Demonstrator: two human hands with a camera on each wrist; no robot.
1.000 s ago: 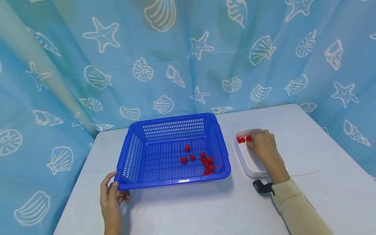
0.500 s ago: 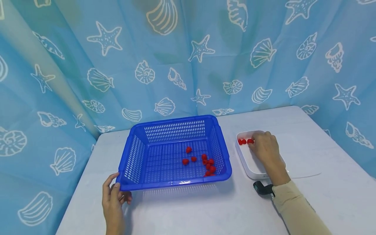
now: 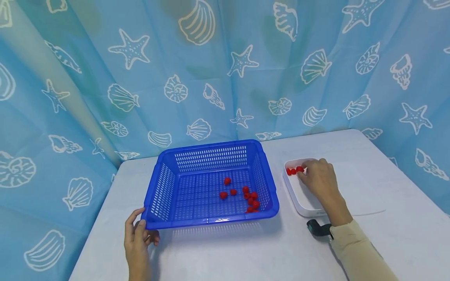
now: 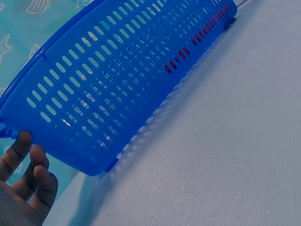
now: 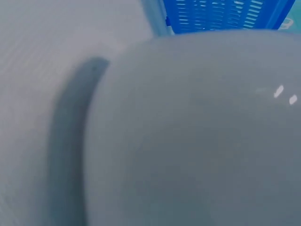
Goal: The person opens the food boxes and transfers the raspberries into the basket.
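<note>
In the head view, my left hand (image 3: 137,248) holds the near left corner of a blue plastic basket (image 3: 175,225), thumb and index finger at its rim. The left wrist view shows the fingers of that hand (image 4: 28,176) curled by the basket's slotted side (image 4: 117,70). Several red raspberries (image 3: 227,181) lie inside, mostly toward the right. My right hand (image 3: 321,179) reaches into a white tray (image 3: 294,195) and pinches a raspberry (image 3: 299,169) at its far end. Two more raspberries (image 3: 291,171) sit just left of it. The right fingertips are partly hidden.
A white-covered table (image 3: 225,253) carries both containers, the tray right of the basket. A thin pale cord (image 3: 369,213) runs right from the tray. Behind hangs a blue curtain (image 3: 211,70) with shell prints. The tray's outer wall (image 5: 197,127) fills most of the right wrist view.
The raspberry at my right fingertips has shifted slightly left, closer to the other two. My left hand stays at the basket corner. The whole head view has drifted slightly.
</note>
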